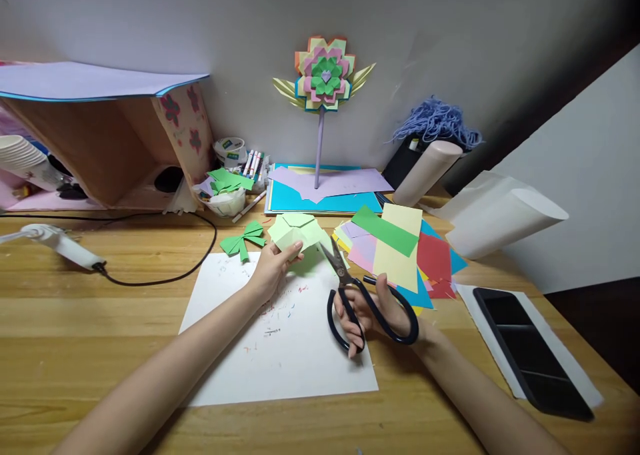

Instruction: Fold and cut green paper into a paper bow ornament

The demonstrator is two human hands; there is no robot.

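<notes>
My left hand (275, 268) pinches a folded pale green paper piece (297, 227) above the white sheet (280, 368). Black-handled scissors (342, 272) are gripped in my right hand (367, 308), with fingers through the loops. Their blades are slightly apart and point up and left, close to the right edge of the pale green paper. A green paper bow (244, 240) lies just left of my left hand. Colored paper pieces (397, 242) in yellow, green, red, blue and pink lie in a loose pile beyond my right hand.
A paper flower (326, 75) stands on blue and purple sheets (330, 202) at the back. Left are a cardboard box (120, 142), a bowl (227, 203) of green scraps, markers (253, 164) and a power strip (65, 245) with a cable. A phone (533, 348) and paper roll (505, 222) lie right.
</notes>
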